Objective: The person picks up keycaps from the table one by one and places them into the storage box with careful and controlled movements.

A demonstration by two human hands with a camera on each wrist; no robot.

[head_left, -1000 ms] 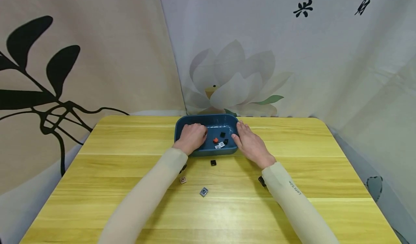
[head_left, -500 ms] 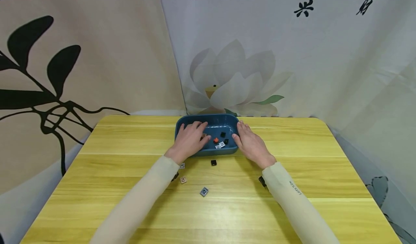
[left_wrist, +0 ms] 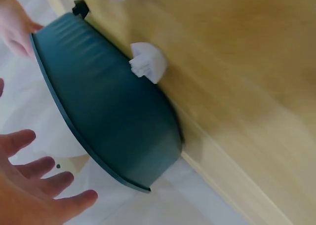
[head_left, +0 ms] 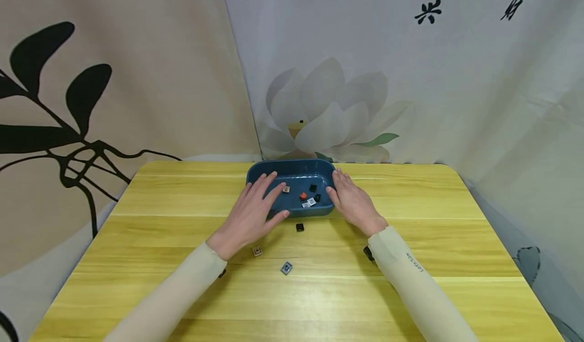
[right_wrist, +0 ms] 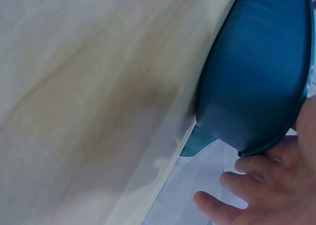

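A blue rectangular tray (head_left: 301, 213) stands near the table's back edge, with several small keycaps inside. Among these are an orange keycap (head_left: 303, 196), white keycaps (head_left: 311, 201), black ones and a pale keycap (head_left: 286, 189) towards the left. My left hand (head_left: 246, 218), fingers spread and nothing held, hovers over the tray's front left corner. Straight fingers of my right hand (head_left: 356, 202) rest along the right rim; in the right wrist view the fingertips (right_wrist: 252, 166) lie at that rim. A white keycap (left_wrist: 149, 62), in front of the tray in the left wrist view, is hidden by my left hand in the head view.
On the wooden table (head_left: 347, 296), a black keycap (head_left: 299, 227), a beige keycap (head_left: 257, 251) and a grey-blue keycap (head_left: 286, 268) lie in front of the tray. A printed cloth (head_left: 196, 78) hangs behind the table.
My left hand, curled inside the tray a second ago, has spread its fingers and drawn back towards the front left. The pale keycap now shows in the tray. My right hand stays at the rim.
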